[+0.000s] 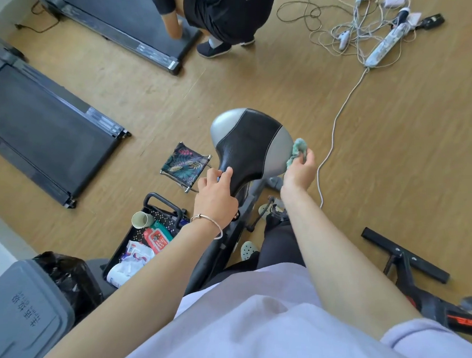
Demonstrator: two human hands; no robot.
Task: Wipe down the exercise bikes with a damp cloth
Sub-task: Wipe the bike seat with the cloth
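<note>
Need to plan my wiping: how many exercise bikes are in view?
2. One exercise bike stands in the middle, right before the person; a second, black-and-red bike is at the lower right, partly cut off. More may be outside the frame.

Stool (184, 165) left of saddle (251, 145)

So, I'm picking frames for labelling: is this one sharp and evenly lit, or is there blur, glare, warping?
Head view: even, soft light; mild sheen on the saddle; right hand and cloth slightly soft; wide-angle stretching toward the frame edges.
</note>
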